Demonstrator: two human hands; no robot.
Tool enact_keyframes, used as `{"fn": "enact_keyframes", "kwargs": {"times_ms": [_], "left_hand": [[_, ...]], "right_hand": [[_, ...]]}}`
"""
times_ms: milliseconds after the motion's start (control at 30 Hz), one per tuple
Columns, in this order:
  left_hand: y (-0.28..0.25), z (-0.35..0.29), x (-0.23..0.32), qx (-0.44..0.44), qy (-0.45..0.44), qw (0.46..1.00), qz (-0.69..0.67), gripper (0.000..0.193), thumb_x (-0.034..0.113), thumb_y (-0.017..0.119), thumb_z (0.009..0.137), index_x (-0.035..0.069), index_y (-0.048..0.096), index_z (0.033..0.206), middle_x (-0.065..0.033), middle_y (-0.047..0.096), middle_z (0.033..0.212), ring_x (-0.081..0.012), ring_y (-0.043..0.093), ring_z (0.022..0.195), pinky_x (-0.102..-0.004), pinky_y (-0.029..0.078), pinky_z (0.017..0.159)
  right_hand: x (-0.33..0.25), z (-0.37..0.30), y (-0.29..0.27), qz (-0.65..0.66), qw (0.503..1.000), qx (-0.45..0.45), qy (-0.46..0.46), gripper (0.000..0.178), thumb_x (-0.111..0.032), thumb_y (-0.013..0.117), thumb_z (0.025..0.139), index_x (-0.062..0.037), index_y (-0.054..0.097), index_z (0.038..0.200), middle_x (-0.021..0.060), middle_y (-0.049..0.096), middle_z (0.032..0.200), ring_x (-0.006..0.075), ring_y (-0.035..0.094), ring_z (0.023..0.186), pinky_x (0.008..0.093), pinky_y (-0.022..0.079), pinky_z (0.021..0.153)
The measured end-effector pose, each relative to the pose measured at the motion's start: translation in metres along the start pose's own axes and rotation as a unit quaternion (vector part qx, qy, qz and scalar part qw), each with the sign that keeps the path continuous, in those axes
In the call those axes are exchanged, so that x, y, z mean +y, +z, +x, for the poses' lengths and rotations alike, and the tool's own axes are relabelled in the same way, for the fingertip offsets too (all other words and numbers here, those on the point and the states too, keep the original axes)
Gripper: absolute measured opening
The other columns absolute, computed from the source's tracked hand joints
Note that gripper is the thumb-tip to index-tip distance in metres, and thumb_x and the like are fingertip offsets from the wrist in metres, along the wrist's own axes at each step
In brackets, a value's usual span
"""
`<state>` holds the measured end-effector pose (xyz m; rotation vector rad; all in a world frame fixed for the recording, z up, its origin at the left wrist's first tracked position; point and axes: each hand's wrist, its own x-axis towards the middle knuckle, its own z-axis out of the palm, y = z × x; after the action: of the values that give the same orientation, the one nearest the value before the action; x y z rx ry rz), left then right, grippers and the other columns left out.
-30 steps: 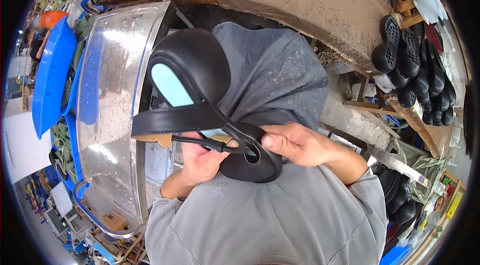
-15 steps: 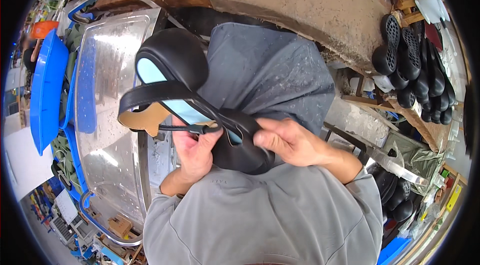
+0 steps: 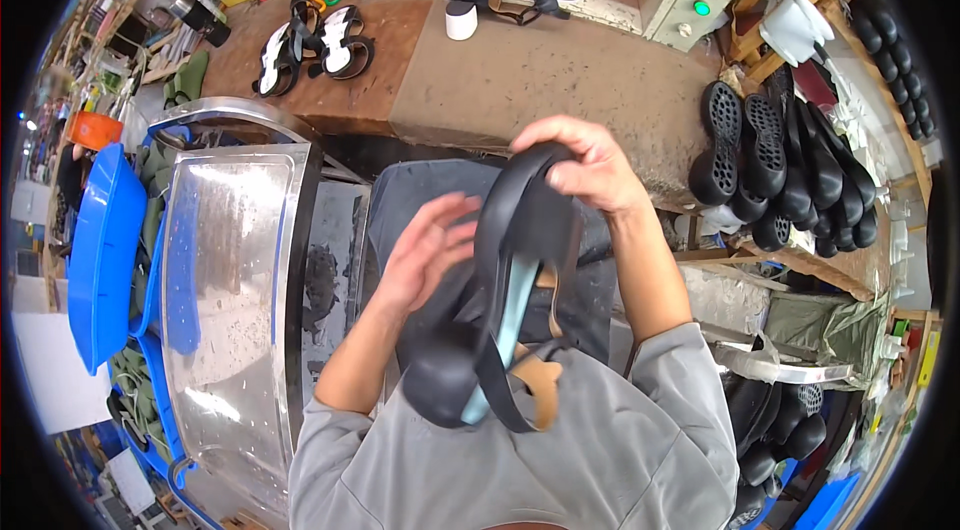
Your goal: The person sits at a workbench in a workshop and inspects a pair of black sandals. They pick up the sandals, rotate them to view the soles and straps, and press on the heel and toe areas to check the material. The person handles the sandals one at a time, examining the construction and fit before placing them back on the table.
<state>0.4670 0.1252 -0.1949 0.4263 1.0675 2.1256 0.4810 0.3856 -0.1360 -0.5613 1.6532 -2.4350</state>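
I hold a black sandal [image 3: 495,320] with a light blue footbed and a tan strap lining, turned on its edge in front of my chest. My right hand [image 3: 585,165] grips its upper end, fingers curled over the black sole. At the sandal's left side is my left hand [image 3: 425,250], its fingers spread against the sole. The rounded black end of the sandal points down toward my grey shirt.
A shiny metal tray [image 3: 235,310] stands to my left, beside a blue plastic tub [image 3: 105,260]. A worn workbench [image 3: 530,80] ahead carries black-and-white sandals [image 3: 310,50]. Several black soles [image 3: 790,180] hang in a row at the right.
The sandal has been raised and turned from lying flat to standing on edge. My right hand moved up to its top end, and my left hand let go of the strap and opened.
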Motion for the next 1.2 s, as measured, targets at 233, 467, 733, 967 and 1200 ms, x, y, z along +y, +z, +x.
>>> {"fn": "enact_keyframes", "kwargs": {"times_ms": [233,467,733,967,1200], "left_hand": [[0.066,0.003,0.036,-0.037,-0.101,0.992,0.070,0.094,0.027,0.078,0.069,0.003,0.024,0.141,-0.0099,0.043,0.131,-0.0178,0.044,0.120,-0.0325,0.035,0.100],[0.053,0.008,0.007,-0.169,0.076,0.930,0.318,0.103,0.011,0.079,0.065,0.007,0.013,0.143,-0.0141,0.033,0.138,-0.0234,0.036,0.128,-0.0396,0.035,0.102],[0.062,0.012,0.022,-0.070,0.000,0.998,0.006,0.093,0.053,0.057,0.082,0.000,0.012,0.143,-0.0168,0.032,0.137,-0.0251,0.039,0.125,-0.0408,0.030,0.105],[0.079,0.013,0.025,-0.039,0.046,0.998,0.024,0.082,0.052,0.044,0.086,-0.008,0.023,0.138,-0.0198,0.041,0.131,-0.0275,0.044,0.120,-0.0404,0.033,0.102],[0.078,0.009,0.017,-0.056,0.033,0.998,0.013,0.083,0.054,0.044,0.087,-0.008,0.025,0.138,-0.0197,0.043,0.129,-0.0263,0.045,0.118,-0.0398,0.034,0.100]], "right_hand": [[0.001,0.005,0.038,-0.185,0.971,0.112,-0.105,0.024,-0.016,0.072,0.080,-0.0030,0.060,0.096,0.0117,0.053,0.115,0.0203,0.052,0.106,0.0325,0.042,0.092],[-0.023,-0.015,0.057,-0.341,0.936,0.043,-0.078,0.035,-0.032,0.082,0.063,-0.0024,0.066,0.073,0.0279,0.033,0.137,0.0365,0.043,0.119,0.0443,0.031,0.101],[-0.018,-0.012,0.071,-0.347,0.933,0.045,-0.083,0.026,-0.025,0.081,0.066,-0.0046,0.066,0.068,0.0268,0.032,0.137,0.0360,0.040,0.120,0.0437,0.029,0.101],[-0.016,-0.015,0.078,-0.326,0.938,0.034,-0.112,0.019,-0.013,0.076,0.070,-0.0023,0.063,0.061,0.0302,0.032,0.136,0.0319,0.047,0.111,0.0390,0.035,0.095],[-0.011,-0.023,0.078,-0.293,0.947,0.044,-0.123,0.019,-0.007,0.071,0.069,-0.0014,0.059,0.056,0.0332,0.033,0.134,0.0269,0.052,0.098,0.0331,0.040,0.086]]}}
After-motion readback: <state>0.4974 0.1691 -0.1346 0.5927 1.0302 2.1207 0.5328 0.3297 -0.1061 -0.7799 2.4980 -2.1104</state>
